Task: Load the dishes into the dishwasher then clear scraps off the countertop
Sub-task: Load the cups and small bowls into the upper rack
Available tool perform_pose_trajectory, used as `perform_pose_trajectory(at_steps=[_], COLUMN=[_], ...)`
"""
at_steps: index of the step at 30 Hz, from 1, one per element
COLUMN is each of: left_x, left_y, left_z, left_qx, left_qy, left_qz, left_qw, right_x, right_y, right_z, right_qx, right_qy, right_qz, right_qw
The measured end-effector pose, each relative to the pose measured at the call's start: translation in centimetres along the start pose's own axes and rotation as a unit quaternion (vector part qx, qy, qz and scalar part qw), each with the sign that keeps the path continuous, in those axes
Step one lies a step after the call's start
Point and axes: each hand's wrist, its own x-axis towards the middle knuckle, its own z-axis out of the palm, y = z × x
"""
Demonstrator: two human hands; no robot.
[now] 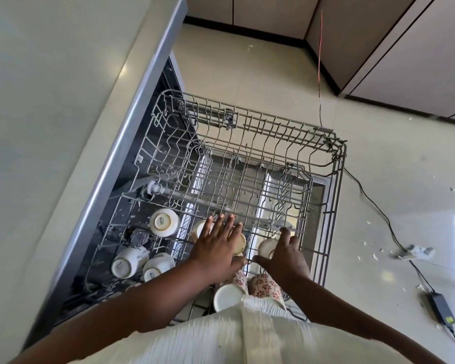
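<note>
While upper rack (247, 164) sits pulled out of dishwasher (153, 127), we're mid-loading. Left hand (216, 248) flat, fingers straight, over cup (239, 244); right hand (284, 254) curled round another cup (267, 246) near rack's front edge. Mugs (132, 260) already upside down at left. Next move, we reckon: seat cup between tines. Loads of free wire toward back; countertop (50, 101) scraps not started.

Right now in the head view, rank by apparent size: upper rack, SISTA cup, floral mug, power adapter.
1. upper rack
2. floral mug, though nearer the camera
3. SISTA cup
4. power adapter
</note>
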Motion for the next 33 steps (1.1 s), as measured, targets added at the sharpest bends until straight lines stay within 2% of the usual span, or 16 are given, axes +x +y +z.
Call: perform_pose_trajectory(at_steps=[5,10,17,21,28,33], left_x=[0.4,0.4,0.1,-0.6,-3.4,-7.1], left_y=[0.5,1.2,2.5,3.2,4.2,5.8], left_z=[0.3,0.3,0.3,0.0,0.1,0.1], left_qx=[0.008,0.005,0.011,0.007,-0.028,-0.056], left_qy=[0.004,0.007,0.006,0.031,0.076,0.117], left_qz=[0.000,-0.006,-0.007,-0.016,-0.067,-0.137], left_qw=[1.000,1.000,1.000,0.999,0.994,0.982], right_x=[0.1,0.2,-0.7,-1.6,-3.0,-4.9], right_y=[0.4,1.6,3.5,4.1,4.0,2.7], right_z=[-0.5,-0.8,-2.3,-3.8,-5.4,-6.5], right_qx=[-0.054,-0.044,-0.071,-0.091,-0.222,-0.302], right_qy=[-0.015,-0.035,0.016,0.036,0.071,0.093], right_qz=[-0.020,-0.044,-0.059,-0.104,-0.242,-0.330], right_qw=[0.998,0.997,0.996,0.990,0.942,0.890])
